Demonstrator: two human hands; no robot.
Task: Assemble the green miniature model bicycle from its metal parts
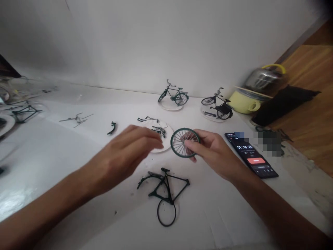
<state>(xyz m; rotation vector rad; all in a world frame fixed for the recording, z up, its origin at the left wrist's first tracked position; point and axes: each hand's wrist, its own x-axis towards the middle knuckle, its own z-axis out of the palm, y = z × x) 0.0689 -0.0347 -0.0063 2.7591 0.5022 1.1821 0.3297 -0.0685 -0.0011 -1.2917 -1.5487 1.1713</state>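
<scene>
My right hand [208, 147] grips a small green spoked wheel [179, 143] at its right side, thumb near the hub. Left of the wheel, my left hand [137, 144] hovers over the edge of a white paper plate [169, 132], its fingers held together; whether anything is between the fingertips is hidden. Small dark parts [159, 131] lie on that plate. Below both hands, a dark green miniature bicycle frame [169, 187] rests on the white surface, with a curved mudguard [151, 176] at its left and a thin black ring [167, 225] touching its lower end.
Two miniature bicycles [173, 95] [220, 106] stand on plates at the back. A phone [251, 156] lies at the right, before a yellow pot [246, 100] and a black pouch [283, 104]. A curved green part [111, 128], metal pieces [77, 119] and another frame [26, 111] lie leftward.
</scene>
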